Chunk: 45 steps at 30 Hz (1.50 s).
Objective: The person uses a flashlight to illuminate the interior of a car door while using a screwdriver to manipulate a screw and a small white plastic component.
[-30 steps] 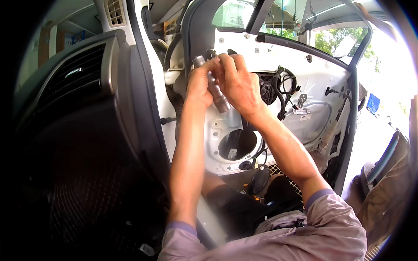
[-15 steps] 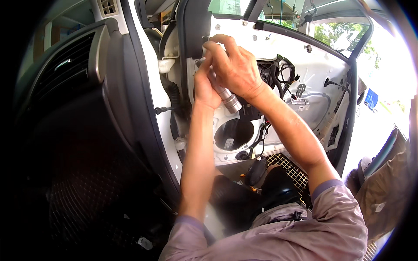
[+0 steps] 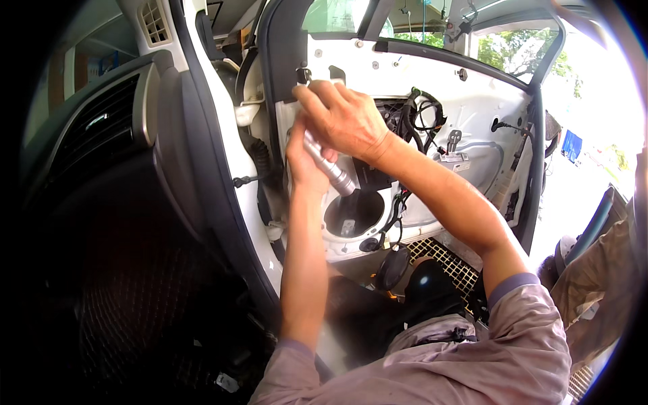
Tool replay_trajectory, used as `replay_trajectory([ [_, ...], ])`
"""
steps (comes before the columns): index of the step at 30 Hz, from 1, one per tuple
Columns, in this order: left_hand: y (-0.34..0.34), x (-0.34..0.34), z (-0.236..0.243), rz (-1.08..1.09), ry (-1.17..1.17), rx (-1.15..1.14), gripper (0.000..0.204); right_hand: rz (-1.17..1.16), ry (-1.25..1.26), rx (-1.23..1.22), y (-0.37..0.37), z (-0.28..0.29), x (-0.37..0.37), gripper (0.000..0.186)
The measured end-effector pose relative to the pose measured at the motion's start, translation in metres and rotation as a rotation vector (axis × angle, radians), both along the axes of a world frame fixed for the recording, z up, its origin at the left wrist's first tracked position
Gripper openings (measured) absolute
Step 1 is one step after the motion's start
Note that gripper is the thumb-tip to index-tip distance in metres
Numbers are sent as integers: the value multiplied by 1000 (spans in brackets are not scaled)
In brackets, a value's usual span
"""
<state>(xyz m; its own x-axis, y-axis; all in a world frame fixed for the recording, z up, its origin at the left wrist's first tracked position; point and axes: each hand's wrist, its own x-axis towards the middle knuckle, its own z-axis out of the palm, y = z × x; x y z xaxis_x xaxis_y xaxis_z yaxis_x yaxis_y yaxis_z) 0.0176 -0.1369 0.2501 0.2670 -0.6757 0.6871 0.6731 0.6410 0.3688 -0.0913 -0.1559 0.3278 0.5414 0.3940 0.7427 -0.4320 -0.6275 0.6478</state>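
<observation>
A bare white car door (image 3: 351, 57) stands open in front of me, its inner side uncovered. My left hand (image 3: 302, 162) is closed around a silver metal tube (image 3: 324, 162) that looks like a flashlight. The tube slants down to the right, its ringed end over the upper edge of the round speaker opening (image 3: 364, 214). My right hand (image 3: 347, 121) lies across the tube's upper part, just above the left hand, with its fingers curled. Its fingertips are near the door's front edge, below a small black fitting (image 3: 304, 74); what they grip is hidden.
Black wiring (image 3: 422, 121) hangs in loops from the door's middle. The dark dashboard with an air vent (image 3: 94, 115) is at left. A black oval part (image 3: 393, 268) hangs below the door on a cable. A floor grate (image 3: 445, 260) lies beneath; brown fabric (image 3: 594, 283) is at right.
Both hands and the tube have come slightly lower against the door, and the tube's end now overlaps the speaker opening. The whole view has shifted a little, moving the door leftward.
</observation>
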Motion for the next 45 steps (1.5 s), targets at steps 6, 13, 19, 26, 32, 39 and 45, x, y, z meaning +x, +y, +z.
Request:
replay_trajectory([
  [6,29,-7,-22,214,-35,179,33,36,-71,-55,0,-2,3,62],
  [13,64,-20,-32,478,7,262,31,13,-105,-20,-2,-6,13,42],
  [19,95,-15,-76,492,-100,70,15,158,-147,-131,1,4,14,39],
  [26,103,-16,-92,449,-119,119,19,128,-131,-110,6,0,17,40],
  [32,101,-18,-88,490,14,142,26,14,-112,36,6,-12,16,36],
  [39,103,-11,-89,526,-85,62,20,77,-129,-56,4,-4,18,35],
  [45,102,-12,-86,537,-27,50,19,71,-132,-68,1,-5,24,35],
])
